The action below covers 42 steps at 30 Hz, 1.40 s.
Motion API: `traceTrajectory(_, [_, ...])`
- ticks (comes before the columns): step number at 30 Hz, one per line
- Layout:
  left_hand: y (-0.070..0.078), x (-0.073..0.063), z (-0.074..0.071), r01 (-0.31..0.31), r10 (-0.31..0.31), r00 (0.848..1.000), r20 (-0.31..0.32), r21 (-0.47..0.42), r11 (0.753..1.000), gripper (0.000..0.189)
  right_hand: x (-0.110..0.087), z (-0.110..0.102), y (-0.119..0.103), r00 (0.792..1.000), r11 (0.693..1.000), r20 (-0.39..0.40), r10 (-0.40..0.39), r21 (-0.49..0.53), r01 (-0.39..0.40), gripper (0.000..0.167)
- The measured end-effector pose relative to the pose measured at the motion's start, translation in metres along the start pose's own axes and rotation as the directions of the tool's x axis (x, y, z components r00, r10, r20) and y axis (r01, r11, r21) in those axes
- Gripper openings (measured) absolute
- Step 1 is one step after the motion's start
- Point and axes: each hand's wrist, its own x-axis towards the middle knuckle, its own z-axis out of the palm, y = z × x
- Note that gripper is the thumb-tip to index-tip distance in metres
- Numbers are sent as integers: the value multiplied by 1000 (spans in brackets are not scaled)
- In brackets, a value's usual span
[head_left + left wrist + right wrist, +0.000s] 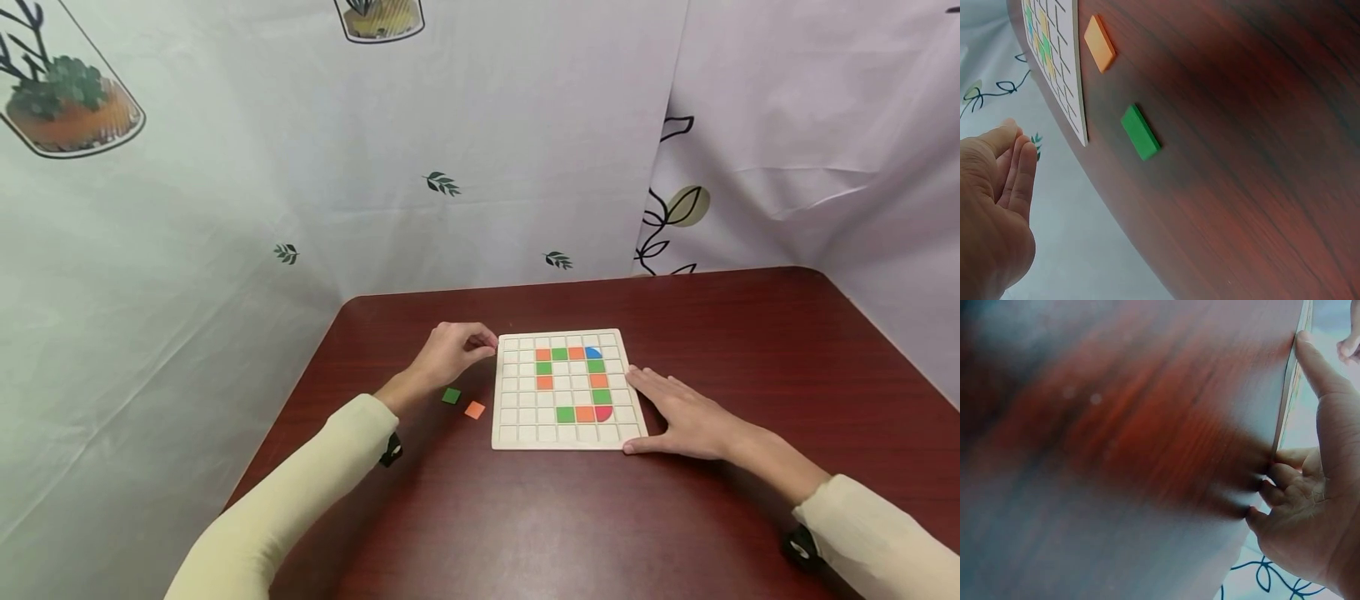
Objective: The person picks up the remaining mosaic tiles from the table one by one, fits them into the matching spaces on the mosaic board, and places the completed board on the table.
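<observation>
A square cream board (517,434), marked in a grid, lies on the table with orange, green, blue and red tiles in some squares. Beside its upper left corner is my left hand (452,350), its fingers bent and their tips close to the thumb. The left wrist view shows no object between those fingertips, though the space inside the fingers is partly hidden. My right hand (686,419) touches the board's right edge with thumb and fingers spread along it. Left of the board lie a loose green tile (451,396) and a loose orange tile (475,410).
The dark red-brown table (525,517) has rounded far corners. Behind it hangs a pale patterned cloth (525,150), which also runs down the left side. The loose tiles lie between the left forearm and the board.
</observation>
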Motion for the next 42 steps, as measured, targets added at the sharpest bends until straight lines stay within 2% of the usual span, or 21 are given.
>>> traceTrajectory(6, [-10,-5,-3,-2,2,1000,-10,-5,1000,12,0,0,-1,1000,1000,3,9,3,-9,121])
traceTrajectory(20, [-28,-24,-9,45,-45,999,-1,-5,999,14,0,2,2,1000,1000,-4,4,0,-4,121])
traceTrajectory(42, [-47,-51,-8,137,-134,989,69,-33,990,15,0,2,1,1000,1000,-1,15,-4,-15,122])
